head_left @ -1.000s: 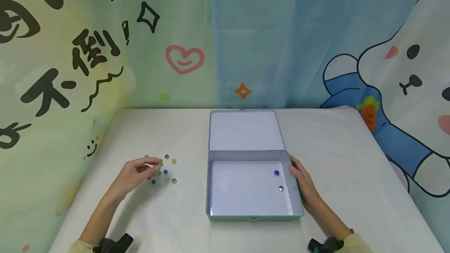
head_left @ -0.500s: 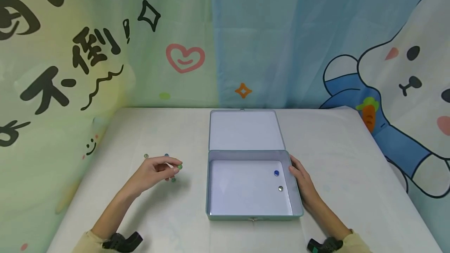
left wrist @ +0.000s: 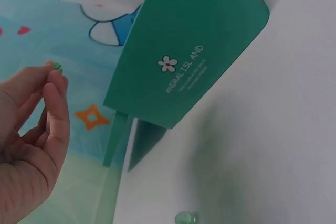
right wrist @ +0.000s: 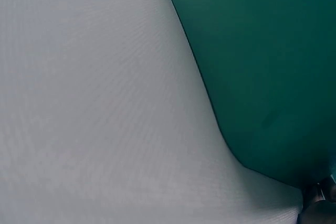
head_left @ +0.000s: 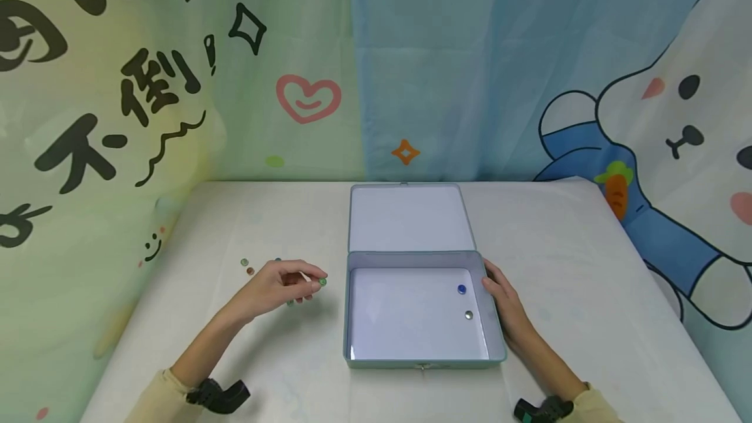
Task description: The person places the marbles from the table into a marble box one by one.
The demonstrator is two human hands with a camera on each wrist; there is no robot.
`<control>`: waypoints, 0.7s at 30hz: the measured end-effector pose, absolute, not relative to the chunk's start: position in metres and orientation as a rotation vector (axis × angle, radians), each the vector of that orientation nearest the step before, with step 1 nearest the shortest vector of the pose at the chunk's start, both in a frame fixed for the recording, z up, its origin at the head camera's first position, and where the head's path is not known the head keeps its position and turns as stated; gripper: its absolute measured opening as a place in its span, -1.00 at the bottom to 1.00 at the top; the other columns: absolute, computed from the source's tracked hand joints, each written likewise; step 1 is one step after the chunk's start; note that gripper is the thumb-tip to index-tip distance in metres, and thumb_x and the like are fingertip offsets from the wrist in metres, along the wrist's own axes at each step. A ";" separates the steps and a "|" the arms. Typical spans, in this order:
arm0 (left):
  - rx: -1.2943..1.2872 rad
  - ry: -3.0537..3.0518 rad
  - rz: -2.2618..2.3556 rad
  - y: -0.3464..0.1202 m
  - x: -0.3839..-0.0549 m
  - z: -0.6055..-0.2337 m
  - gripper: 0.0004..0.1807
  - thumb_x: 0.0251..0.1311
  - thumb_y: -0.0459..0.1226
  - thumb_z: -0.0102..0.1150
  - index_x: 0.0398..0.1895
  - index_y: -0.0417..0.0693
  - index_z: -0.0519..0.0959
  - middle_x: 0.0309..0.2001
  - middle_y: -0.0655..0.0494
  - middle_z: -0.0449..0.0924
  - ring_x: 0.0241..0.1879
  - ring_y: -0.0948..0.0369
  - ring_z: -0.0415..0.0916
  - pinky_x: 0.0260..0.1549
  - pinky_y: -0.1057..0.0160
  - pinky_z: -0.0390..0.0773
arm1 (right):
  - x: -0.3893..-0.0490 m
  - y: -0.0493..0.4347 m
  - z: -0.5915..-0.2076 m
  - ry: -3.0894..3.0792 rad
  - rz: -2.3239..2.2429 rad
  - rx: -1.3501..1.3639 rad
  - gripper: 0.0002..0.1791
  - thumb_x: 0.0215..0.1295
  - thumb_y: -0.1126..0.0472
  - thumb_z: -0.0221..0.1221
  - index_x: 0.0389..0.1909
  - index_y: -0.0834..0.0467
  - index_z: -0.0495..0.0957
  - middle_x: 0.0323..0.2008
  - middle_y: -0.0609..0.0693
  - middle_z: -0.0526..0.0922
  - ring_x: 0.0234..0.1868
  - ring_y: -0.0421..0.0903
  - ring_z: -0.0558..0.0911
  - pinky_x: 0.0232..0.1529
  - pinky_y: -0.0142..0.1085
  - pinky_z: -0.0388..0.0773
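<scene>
Two small beads picked out first at far left, a pale green bead and a brownish bead, lying near each other on the white cloth; saw the brownish one uncovered, after being out of sight in both earlier frames. Next found the left hand well to the right of its place a second ago. Saw its thumb and forefinger pinched on a bright green bead, other fingers loosely bent below, same hold as before. Located that bead in the air just left of the box, outside its wall, nearer to it than in either earlier frame. Around the hand, glimpsed a blue bead behind and a half-hidden green bead below; lost sight of the yellowish one visible a second ago. Farther right, found the box unmoved, lid open behind, with a dark blue bead and a clear bead inside near the right wall, both unchanged. Last, saw the right hand touching that wall from outside, fingertips at the rim, in the same spot as earlier; could not tell how tightly curled, with the lower fingers hidden
</scene>
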State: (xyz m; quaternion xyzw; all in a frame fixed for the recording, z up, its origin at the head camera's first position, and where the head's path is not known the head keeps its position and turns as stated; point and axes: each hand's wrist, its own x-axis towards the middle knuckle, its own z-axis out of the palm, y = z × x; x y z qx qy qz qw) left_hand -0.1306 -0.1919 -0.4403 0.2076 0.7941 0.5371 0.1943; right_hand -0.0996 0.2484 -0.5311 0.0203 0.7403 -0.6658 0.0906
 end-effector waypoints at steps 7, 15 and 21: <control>0.712 2.157 1.432 -0.176 -0.139 -0.435 -0.77 0.29 -0.20 0.20 -0.03 0.02 0.64 -0.35 -0.07 0.65 -0.41 0.03 0.56 -0.41 0.25 0.61 | -0.099 0.249 -0.531 2.193 -1.975 0.059 -0.38 0.54 -0.01 -0.23 0.52 0.07 -0.05 0.49 0.15 0.02 0.31 -0.30 0.17 0.10 -0.67 0.22; 0.899 2.086 1.332 -0.151 -0.156 -0.423 -0.74 0.29 -0.27 0.19 -0.01 -0.16 0.63 -0.28 -0.18 0.65 -0.40 0.17 0.59 -0.35 0.19 0.66 | -0.100 0.249 -0.531 2.202 -1.985 0.065 -0.39 0.53 0.00 -0.22 0.51 0.08 -0.03 0.48 0.15 0.05 0.27 -0.32 0.21 0.10 -0.65 0.24; 0.966 2.090 1.200 -0.125 -0.173 -0.412 -0.76 0.25 -0.26 0.24 -0.05 -0.13 0.66 -0.28 -0.04 0.70 -0.44 0.20 0.58 -0.42 0.33 0.60 | -0.101 0.250 -0.532 2.191 -1.996 0.043 -0.39 0.53 0.01 -0.23 0.51 0.10 -0.03 0.48 0.16 0.05 0.28 -0.29 0.22 0.10 -0.65 0.25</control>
